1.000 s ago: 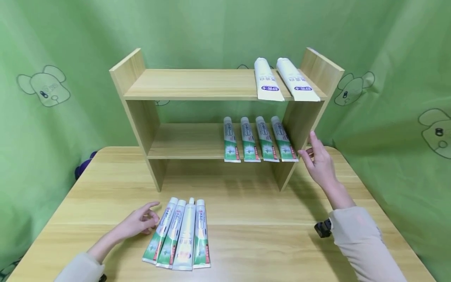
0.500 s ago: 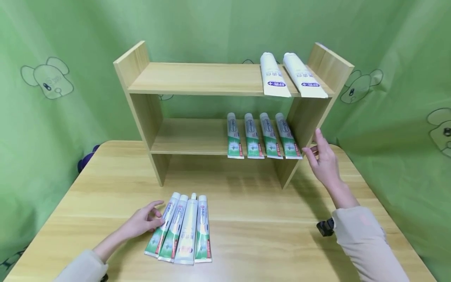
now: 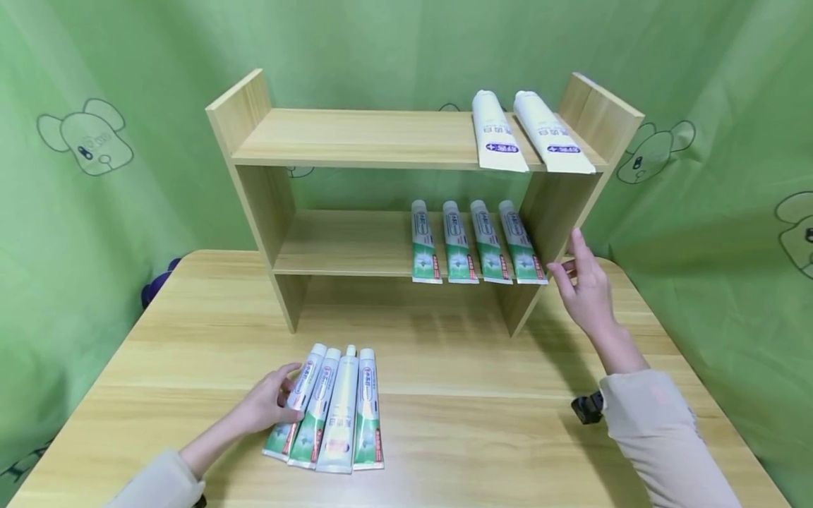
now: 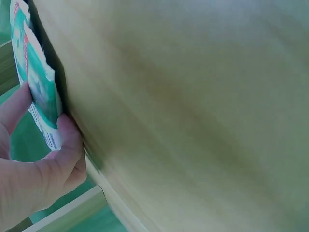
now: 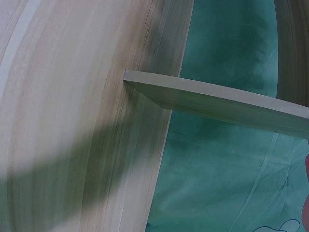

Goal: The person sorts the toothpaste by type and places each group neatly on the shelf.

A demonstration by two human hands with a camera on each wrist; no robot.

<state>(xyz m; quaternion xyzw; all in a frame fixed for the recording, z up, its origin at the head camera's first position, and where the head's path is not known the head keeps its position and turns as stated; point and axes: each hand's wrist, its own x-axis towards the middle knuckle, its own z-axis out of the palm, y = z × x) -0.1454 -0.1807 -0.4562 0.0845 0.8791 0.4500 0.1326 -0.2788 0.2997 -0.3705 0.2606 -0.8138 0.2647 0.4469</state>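
Four-sided contact is absent; my left hand (image 3: 263, 402) pinches the leftmost green-and-white toothpaste tube (image 3: 308, 377) of a fanned row on the table, covering its middle. In the left wrist view thumb and finger lie on either side of that toothpaste tube (image 4: 42, 92). Beside it lie another green-and-white tube (image 3: 315, 416), a pale tube (image 3: 340, 416) and a third green-and-white tube (image 3: 368, 409). My right hand (image 3: 587, 296) is at the front edge of the shelf's right side panel (image 3: 559, 212), index finger extended upward along it. Only a sliver of that hand shows in the right wrist view.
The wooden shelf (image 3: 356, 137) stands at the table's back. Two white tubes (image 3: 498, 134) lie on its top board, at the right. Several green-and-white tubes (image 3: 457, 243) line the middle board's right half, ends overhanging its front edge. A green curtain (image 3: 381, 49) hangs behind.
My left hand has moved right, from beside the leftmost tube to a pinch on it. My right hand stays at the side panel. The head view has shifted slightly.
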